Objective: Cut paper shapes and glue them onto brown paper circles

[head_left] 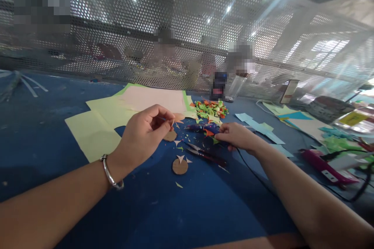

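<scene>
My left hand (149, 128) is closed in a pinch on a small pale piece of paper (172, 123), mostly hidden by the fingers. Just below its fingertips lies a round cardboard disc (170, 136). A second cardboard disc (180, 167) is nearer to me, with pale pointed paper pieces (181, 158) on and beside it. Fingers of my right hand (235, 136) wrap round the rear of a dark blue glue gun (204, 127), its nozzle facing left and its black cord trailing toward me. Scissors (204, 155) lie on the blue table below the glue gun.
Yellow paper sheets (90, 136) and a pink sheet (154, 99) lie at the back left. Behind the glue gun is a heap of green and orange scraps (210, 109). Light blue paper strips (264, 130) and a magenta power strip (327, 169) are at right. A perforated metal screen (187, 54) borders the back.
</scene>
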A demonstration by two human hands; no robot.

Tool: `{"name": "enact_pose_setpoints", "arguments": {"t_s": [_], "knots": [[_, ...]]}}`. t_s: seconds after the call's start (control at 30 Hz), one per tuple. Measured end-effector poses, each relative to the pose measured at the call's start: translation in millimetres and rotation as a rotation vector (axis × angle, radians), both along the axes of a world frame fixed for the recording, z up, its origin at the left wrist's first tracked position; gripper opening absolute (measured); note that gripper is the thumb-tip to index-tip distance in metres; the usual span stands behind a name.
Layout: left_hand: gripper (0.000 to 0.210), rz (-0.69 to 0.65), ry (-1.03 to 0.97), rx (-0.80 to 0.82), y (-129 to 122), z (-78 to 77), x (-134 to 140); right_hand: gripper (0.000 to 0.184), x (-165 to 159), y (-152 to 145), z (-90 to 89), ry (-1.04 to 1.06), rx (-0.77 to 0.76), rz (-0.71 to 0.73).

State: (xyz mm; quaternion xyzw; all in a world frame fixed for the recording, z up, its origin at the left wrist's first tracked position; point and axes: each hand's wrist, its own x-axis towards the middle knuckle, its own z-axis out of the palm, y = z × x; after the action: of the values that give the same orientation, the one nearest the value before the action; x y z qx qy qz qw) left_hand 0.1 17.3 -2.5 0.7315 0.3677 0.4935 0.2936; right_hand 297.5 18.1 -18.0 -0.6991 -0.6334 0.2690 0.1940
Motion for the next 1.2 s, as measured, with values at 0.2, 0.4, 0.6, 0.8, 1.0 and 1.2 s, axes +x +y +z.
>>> {"name": "enact_pose_setpoints", "arguments": {"t_s": [0.2,0.4,0.6,0.8,1.0,1.2], "knots": [[0.012,0.018,-0.075,-0.029,7.5,-5.5,-3.1,0.022,-3.2,-3.3,9.1,0.394,0.082,-0.051],[0.016,0.024,-0.212,-0.054,12.3,-7.3,-2.6,0.022,-5.0,-17.0,28.6,0.976,0.209,-0.074],[0.029,0.034,-0.248,-0.111,11.5,-7.0,0.9,0.015,-15.0,-32.7,44.7,1.414,0.243,0.096],[0.028,0.005,-0.221,-0.103,12.1,-10.4,-1.1,0.024,-23.1,-46.0,53.8,1.221,0.380,0.076],[0.027,-0.015,-0.176,-0.122,12.1,-12.3,0.3,0.019,-28.2,-53.5,59.2,0.914,0.457,0.025],[0.021,-0.036,-0.177,-0.150,10.3,-13.5,1.4,0.017,-35.5,-50.7,48.1,0.906,0.401,0.152]]}}
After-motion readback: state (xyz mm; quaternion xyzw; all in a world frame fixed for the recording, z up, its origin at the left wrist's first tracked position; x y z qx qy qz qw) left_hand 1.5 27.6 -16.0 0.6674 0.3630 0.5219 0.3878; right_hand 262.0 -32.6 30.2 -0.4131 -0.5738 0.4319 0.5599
